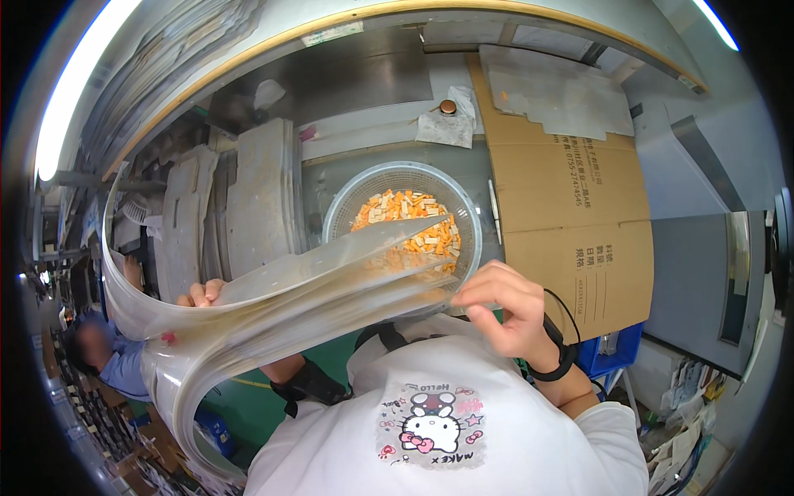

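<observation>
Two hands, one fat bundle of clear plastic sheets, one basket of small orange bits.

The person's got a thick stack of clear plastic sheets [273, 302] bowed across the near side of the bench, too many to count since the edges blur together. The left hand [203, 293] is mostly hidden behind the stack, only fingertips curl over its top edge, so it's gripping the sheets. The right hand [500, 302] is pinched closed on the stack's right corner, wrist bent, a black band on it. Just past the sheets sits one round grey mesh basket [397, 219] of orange and pale little blocks, its near half blurred through the plastic. One flattened cardboard box [571, 207] lies to the right, and stacks of grey trays [248, 198] to the left.
</observation>
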Motion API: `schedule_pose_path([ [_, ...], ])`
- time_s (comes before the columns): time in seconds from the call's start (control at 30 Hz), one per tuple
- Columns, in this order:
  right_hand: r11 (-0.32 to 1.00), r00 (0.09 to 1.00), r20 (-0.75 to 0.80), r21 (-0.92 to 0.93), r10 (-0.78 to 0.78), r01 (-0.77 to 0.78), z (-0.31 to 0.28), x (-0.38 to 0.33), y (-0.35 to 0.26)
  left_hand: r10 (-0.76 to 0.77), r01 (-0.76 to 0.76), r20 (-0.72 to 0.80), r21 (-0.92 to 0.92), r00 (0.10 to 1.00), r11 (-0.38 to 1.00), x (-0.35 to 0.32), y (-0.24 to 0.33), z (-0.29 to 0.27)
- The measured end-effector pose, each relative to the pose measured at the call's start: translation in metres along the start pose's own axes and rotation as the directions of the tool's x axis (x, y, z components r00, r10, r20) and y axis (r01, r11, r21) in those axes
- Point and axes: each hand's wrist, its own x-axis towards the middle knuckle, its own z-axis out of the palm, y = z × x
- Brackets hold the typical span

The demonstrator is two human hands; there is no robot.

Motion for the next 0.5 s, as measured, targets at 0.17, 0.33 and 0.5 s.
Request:
schedule_pose_path([
  [0.17,0.973,0.972,-0.03,-0.007,-0.232,0.232,0.006,0.008,-0.01,0.029,-0.029,-0.006,0.016,1.0,0.999,0.002,-0.004,0.001],
  [0.33,0.991,0.99,0.012,-0.003,-0.137,0.137,0.013,0.009,-0.005,0.053,-0.054,0.009,0.051,0.999,0.997,0.0,-0.001,-0.002],
  [0.5,0.998,0.995,0.08,0.005,-0.056,0.055,0.022,0.011,0.0,0.062,-0.057,-0.044,0.099,0.997,0.993,-0.006,0.0,-0.005],
])
